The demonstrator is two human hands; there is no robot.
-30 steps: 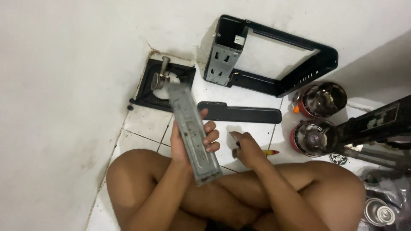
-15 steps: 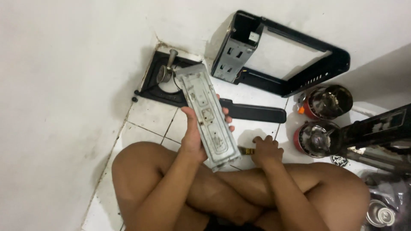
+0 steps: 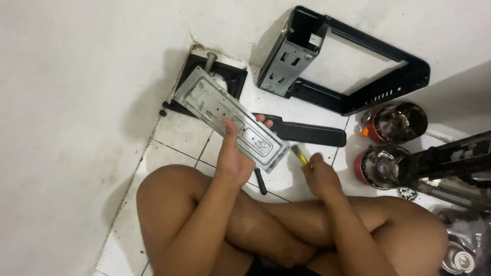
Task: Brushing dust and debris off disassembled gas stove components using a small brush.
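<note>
Left hand grips a long grey metal plate, thumb across its face, fingers wrapped behind the far edge. The plate is held off the floor, tilted, running from the hand up toward 10 o'clock; its lower end overhangs the hand toward 4 o'clock.

Right hand is closed around a yellow-handled screwdriver, which sticks out of the fist toward 11 o'clock. Its tip sits just beside the plate's lower end; contact cannot be told.

Person sits cross-legged on a white tile floor. A short black tool lies on the tiles at 6 o'clock from the plate, between the hands. A black bar lies flat at 12 o'clock from the right hand. Behind the plate's upper end, in the wall corner, a black square part with a grey peg. A black open frame leans on the wall at 1 o'clock. Two red round canisters stand at 3 o'clock from the right hand.
</note>
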